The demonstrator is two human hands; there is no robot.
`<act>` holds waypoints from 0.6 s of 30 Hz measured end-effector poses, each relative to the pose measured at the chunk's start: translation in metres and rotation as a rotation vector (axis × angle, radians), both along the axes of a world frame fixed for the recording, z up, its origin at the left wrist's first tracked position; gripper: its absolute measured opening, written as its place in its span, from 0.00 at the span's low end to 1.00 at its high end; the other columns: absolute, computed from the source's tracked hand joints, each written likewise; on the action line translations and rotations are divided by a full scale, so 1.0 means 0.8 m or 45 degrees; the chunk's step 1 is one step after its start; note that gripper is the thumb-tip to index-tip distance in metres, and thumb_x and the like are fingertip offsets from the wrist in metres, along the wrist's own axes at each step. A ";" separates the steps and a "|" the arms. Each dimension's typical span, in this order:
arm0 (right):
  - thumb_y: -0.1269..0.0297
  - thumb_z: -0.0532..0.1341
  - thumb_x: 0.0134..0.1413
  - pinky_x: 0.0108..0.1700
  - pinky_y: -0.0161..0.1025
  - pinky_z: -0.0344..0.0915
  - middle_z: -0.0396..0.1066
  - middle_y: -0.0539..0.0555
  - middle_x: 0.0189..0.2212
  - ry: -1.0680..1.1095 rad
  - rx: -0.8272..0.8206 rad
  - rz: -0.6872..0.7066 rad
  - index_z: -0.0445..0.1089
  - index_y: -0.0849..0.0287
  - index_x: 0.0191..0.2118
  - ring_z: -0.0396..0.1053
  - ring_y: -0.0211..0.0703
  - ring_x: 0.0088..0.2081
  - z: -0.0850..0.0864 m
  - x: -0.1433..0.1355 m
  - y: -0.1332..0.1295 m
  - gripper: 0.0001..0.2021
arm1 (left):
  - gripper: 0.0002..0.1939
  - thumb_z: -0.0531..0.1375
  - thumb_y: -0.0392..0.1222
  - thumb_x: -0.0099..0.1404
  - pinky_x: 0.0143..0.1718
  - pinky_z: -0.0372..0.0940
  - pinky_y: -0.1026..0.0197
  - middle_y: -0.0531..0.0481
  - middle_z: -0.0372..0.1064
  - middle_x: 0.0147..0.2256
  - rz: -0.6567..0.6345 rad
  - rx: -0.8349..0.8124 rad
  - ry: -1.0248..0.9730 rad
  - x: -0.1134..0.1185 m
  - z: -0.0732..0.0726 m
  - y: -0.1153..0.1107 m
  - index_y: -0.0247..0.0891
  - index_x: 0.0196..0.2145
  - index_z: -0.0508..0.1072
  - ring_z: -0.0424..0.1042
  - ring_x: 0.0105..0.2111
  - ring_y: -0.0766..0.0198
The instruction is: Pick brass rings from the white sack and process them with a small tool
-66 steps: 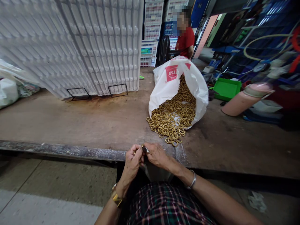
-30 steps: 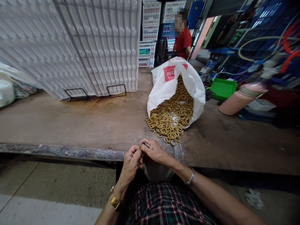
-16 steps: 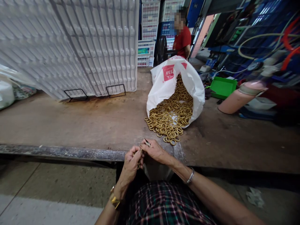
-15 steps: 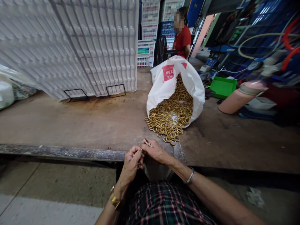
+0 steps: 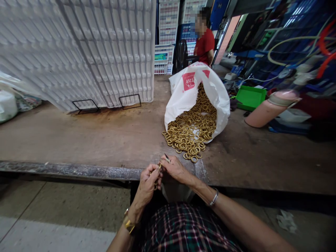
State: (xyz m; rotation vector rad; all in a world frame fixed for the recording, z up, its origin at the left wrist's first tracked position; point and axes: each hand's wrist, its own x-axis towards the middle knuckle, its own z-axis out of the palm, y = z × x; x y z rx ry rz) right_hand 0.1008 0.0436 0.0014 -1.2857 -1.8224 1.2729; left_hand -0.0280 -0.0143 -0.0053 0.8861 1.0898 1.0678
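At the front edge of the table my two hands meet. My left hand (image 5: 149, 178) is closed round several gold-coloured rings, one of which, a ring (image 5: 160, 166), stands up between thumb and fingertips. My right hand (image 5: 173, 168) is closed on a small pointed knife (image 5: 167, 158), its dark tip aimed up and away from me. The right fingertips touch or nearly touch the held ring; the exact contact is hidden. Just beyond, a heap of gold rings (image 5: 186, 136) spills from a torn white sack (image 5: 181, 101) with red print.
White ribbed trays (image 5: 112, 52) stand upright on black wire stands (image 5: 85, 105) at the left of the wooden table (image 5: 105, 140). On the right are a pink bottle (image 5: 265, 110) and a green tray (image 5: 251, 98). A person in red (image 5: 204, 45) is behind the sack, near stacked crates (image 5: 168, 24).
My right hand has shifted very slightly right, away from the left fingertips, and the knife has turned a little. More of the held ring shows. The ring heap and sack are unchanged.
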 end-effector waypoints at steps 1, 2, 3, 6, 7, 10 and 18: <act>0.65 0.48 0.54 0.27 0.31 0.51 0.60 0.46 0.18 -0.063 0.074 -0.022 0.60 0.60 0.21 0.58 0.33 0.23 -0.002 0.001 0.000 0.13 | 0.14 0.55 0.52 0.59 0.17 0.55 0.69 0.58 0.58 0.19 0.010 -0.003 -0.002 0.000 0.000 0.000 0.37 0.29 0.63 0.55 0.15 0.74; 0.66 0.48 0.54 0.28 0.31 0.52 0.62 0.47 0.19 -0.144 0.152 -0.030 0.61 0.60 0.22 0.59 0.34 0.24 -0.005 0.002 -0.001 0.12 | 0.15 0.56 0.52 0.58 0.17 0.55 0.70 0.58 0.58 0.19 0.023 -0.008 -0.003 0.001 0.000 0.000 0.37 0.29 0.63 0.55 0.15 0.74; 0.67 0.48 0.54 0.28 0.32 0.51 0.63 0.48 0.20 -0.241 0.227 -0.016 0.62 0.60 0.24 0.59 0.35 0.25 -0.007 0.003 -0.003 0.11 | 0.15 0.56 0.53 0.58 0.17 0.55 0.70 0.58 0.58 0.19 0.037 -0.014 0.000 0.001 0.000 0.000 0.37 0.28 0.63 0.55 0.16 0.74; 0.70 0.50 0.52 0.28 0.33 0.49 0.67 0.51 0.23 -0.559 0.362 0.148 0.65 0.60 0.30 0.60 0.37 0.25 -0.010 0.007 -0.009 0.07 | 0.16 0.56 0.54 0.58 0.17 0.55 0.70 0.58 0.58 0.19 0.059 -0.008 0.038 0.002 -0.001 0.000 0.37 0.28 0.63 0.56 0.16 0.73; 0.71 0.51 0.50 0.28 0.34 0.49 0.68 0.52 0.24 -0.642 0.383 0.208 0.66 0.60 0.32 0.61 0.37 0.25 -0.010 0.008 -0.011 0.07 | 0.16 0.55 0.54 0.58 0.17 0.55 0.70 0.58 0.57 0.19 0.061 0.004 0.061 0.002 -0.001 0.000 0.37 0.28 0.63 0.55 0.16 0.73; 0.73 0.50 0.48 0.29 0.34 0.49 0.71 0.54 0.28 -0.767 0.417 0.317 0.66 0.60 0.36 0.64 0.39 0.28 -0.006 0.009 -0.015 0.11 | 0.16 0.54 0.53 0.59 0.17 0.55 0.69 0.59 0.56 0.17 0.065 0.055 0.138 0.002 -0.001 0.001 0.37 0.27 0.62 0.55 0.15 0.73; 0.75 0.50 0.47 0.30 0.35 0.52 0.73 0.58 0.33 -0.851 0.462 0.360 0.66 0.62 0.38 0.68 0.42 0.31 -0.007 0.009 -0.012 0.12 | 0.15 0.53 0.52 0.60 0.17 0.54 0.69 0.59 0.55 0.16 0.093 0.154 0.319 0.004 0.003 0.000 0.38 0.25 0.61 0.55 0.15 0.73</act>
